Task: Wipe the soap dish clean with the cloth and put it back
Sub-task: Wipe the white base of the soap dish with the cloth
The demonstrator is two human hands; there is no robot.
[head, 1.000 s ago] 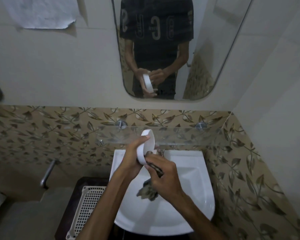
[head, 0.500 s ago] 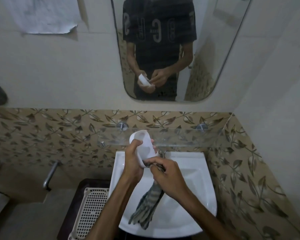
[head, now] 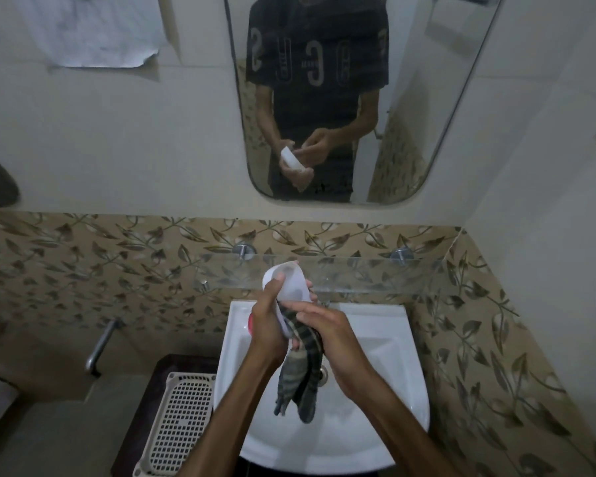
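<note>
A white soap dish (head: pixel 288 282) was held tilted above the back rim of a white basin (head: pixel 386 342), just in front of a glass shelf (head: pixel 358 275). The left hand (head: pixel 267 327) gripped it from the nine o'clock side, thumb over the rim and fingertips showing past its far edge. At five o'clock from the dish, the right hand (head: pixel 327 333) had its fingers curled round a dark striped cloth (head: pixel 300 370), whose upper end met the dish's lower part while the rest hung down over the bowl toward six o'clock. A sliver of something red (head: pixel 251 325) showed behind the left hand. A pale perforated basket (head: pixel 178 418) stood at eight o'clock beside the basin. At twelve o'clock a wall mirror (head: pixel 410 132) reflected the person's dark shirt and both hands, above a band of leaf-patterned tiles (head: pixel 100 263).
</note>
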